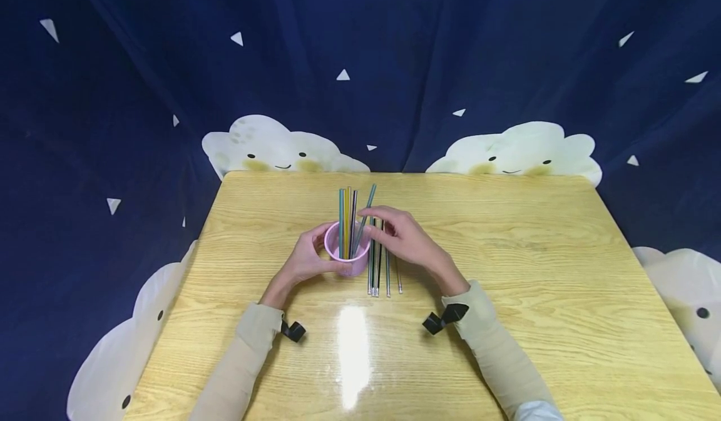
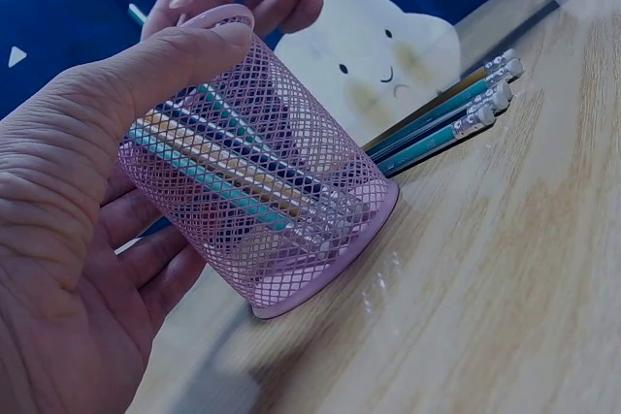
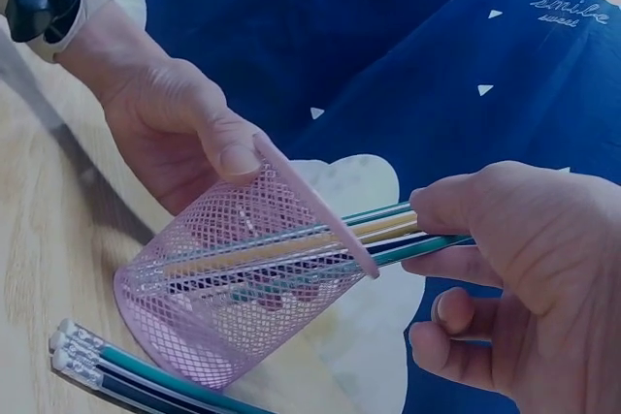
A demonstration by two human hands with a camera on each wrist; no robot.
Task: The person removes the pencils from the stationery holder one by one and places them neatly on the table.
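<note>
A pink mesh pencil cup (image 1: 357, 267) stands on the table, with several pencils (image 1: 346, 214) upright in it, teal, yellow and dark blue. My left hand (image 1: 306, 259) grips the cup from the left; in the left wrist view its thumb lies over the rim of the mesh cup (image 2: 291, 230). Between thumb and forefinger my right hand (image 1: 410, 239) pinches a teal pencil (image 1: 372, 192), which leans with its lower end inside the cup. Through the mesh in the right wrist view, the pencils' (image 3: 252, 247) eraser ends point down.
More pencils (image 1: 388, 277) lie on the table just right of the cup, eraser ends towards me, partly under my right hand. The wooden table (image 1: 535, 271) extends to both sides. A dark blue curtain (image 1: 394, 45) with printed clouds hangs behind it.
</note>
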